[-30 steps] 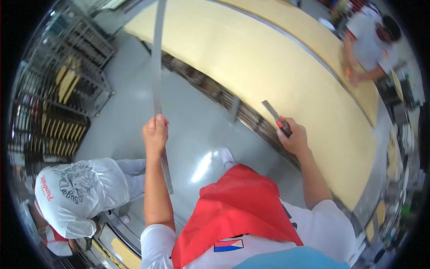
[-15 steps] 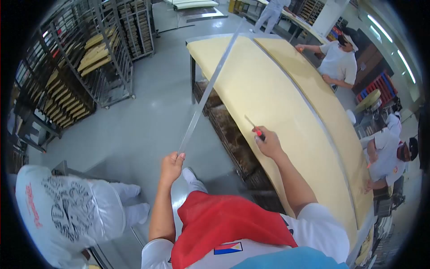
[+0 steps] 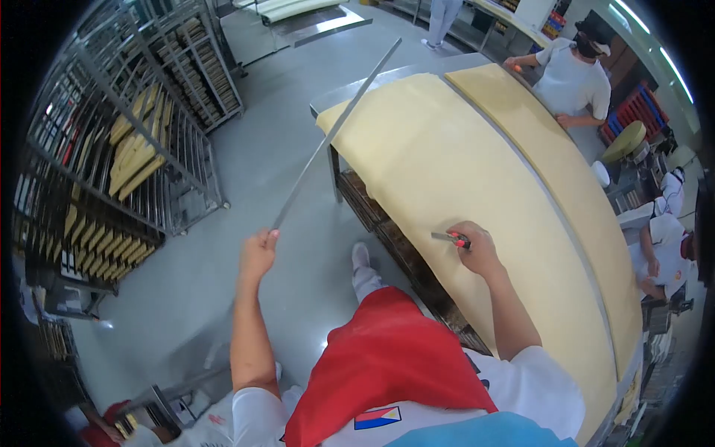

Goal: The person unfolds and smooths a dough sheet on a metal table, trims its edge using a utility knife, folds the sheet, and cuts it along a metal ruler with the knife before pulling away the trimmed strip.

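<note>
- Under the right hand (image 3: 477,248) and rightward of the left hand (image 3: 258,255), a long, broad, pale-yellow dough-like sheet (image 3: 462,164) covers a metal table (image 3: 406,68).
- Along the sheet's far side, a narrower tan-yellow sheet (image 3: 551,134) lies between it and a co-worker (image 3: 572,82) in a white shirt.
- Well left of the sheet, a grey metal rack (image 3: 173,145) holds yellow slabs.
- Left of the sheet, over the floor, the left hand clasps a long, thin, silvery metal strip (image 3: 344,117), which crosses the sheet's far-left corner in view; contact cannot be told.
- Over the sheet's near edge, the right hand grips a black-and-red-handled knife (image 3: 456,239), blade leftward.
- Nearer than the sheet, a red, blue and white flag-like patch (image 3: 377,418) marks the wearer's shirt; dark lettering nearby is partly hidden, unreadable.
</note>
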Tool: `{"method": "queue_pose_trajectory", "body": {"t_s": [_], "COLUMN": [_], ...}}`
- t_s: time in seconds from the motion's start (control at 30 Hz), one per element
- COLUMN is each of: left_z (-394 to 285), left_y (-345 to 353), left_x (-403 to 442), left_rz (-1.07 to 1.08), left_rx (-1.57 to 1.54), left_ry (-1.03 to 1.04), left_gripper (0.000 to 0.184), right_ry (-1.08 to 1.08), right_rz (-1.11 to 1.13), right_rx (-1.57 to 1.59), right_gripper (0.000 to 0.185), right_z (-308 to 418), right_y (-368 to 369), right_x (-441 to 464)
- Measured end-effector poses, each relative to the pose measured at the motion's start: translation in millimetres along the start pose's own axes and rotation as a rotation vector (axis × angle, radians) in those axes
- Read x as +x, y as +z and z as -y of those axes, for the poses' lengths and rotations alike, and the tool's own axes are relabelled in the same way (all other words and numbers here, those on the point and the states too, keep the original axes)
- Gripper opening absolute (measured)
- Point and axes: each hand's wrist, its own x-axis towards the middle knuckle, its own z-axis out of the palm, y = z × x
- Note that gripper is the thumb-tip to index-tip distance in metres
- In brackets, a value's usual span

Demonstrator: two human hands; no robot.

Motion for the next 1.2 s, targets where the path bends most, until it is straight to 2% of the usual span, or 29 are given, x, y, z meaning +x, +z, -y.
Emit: {"method": "queue_pose_trajectory", "body": {"t_s": [0.07, 0.23, 0.3, 0.47, 0.57, 0.67, 0.7, 0.77, 0.83, 0.87, 0.93, 1.1, 1.2], "left_z": [19, 33, 41, 60, 70, 78, 82, 87, 87, 86, 78, 58, 46], "left_y": [-18, -44, -47, -40, -29, -18, -16, -13, -11, -12, -13, -4, 12], "left_x": [55, 194, 232, 315, 339, 351, 356, 358, 352, 350, 342, 345, 351], "left_rz": [-0.028, 0.052, 0.087, 0.206, 0.239, 0.319, 0.335, 0.304, 0.301, 0.291, 0.33, 0.338, 0.254], "left_rx": [0.075, 0.199, 0.235, 0.264, 0.242, 0.245, 0.231, 0.23, 0.227, 0.245, 0.267, 0.31, 0.279], "left_ry": [0.11, 0.198, 0.196, 0.229, 0.249, 0.165, 0.168, 0.309, 0.314, 0.318, 0.301, 0.305, 0.395], "left_gripper": [0.038, 0.036, 0.036, 0.037, 0.037, 0.034, 0.034, 0.035, 0.034, 0.034, 0.034, 0.032, 0.033], "right_ry": [-0.189, -0.221, -0.107, -0.288, -0.278, -0.194, -0.104, -0.001, 0.027, 0.033, -0.142, -0.083, -0.124], "right_rz": [-0.069, -0.247, -0.192, -0.235, -0.187, -0.074, 0.009, 0.096, 0.1, 0.097, 0.031, 0.014, -0.043], "right_rx": [-0.052, -0.07, 0.011, -0.227, -0.337, -0.416, -0.417, -0.433, -0.46, -0.466, -0.561, -0.454, -0.433], "right_gripper": [0.038, 0.039, 0.044, 0.064, 0.067, 0.064, 0.062, 0.06, 0.055, 0.055, 0.049, 0.043, 0.041], "right_z": [0, -34, -28, -54, -70, -68, -67, -67, -73, -75, -84, -93, -100], "right_y": [5, 8, -4, 3, 14, 22, 26, 27, 28, 27, 25, 23, 26], "right_x": [47, 226, 308, 512, 576, 590, 591, 586, 586, 588, 591, 597, 605]}}
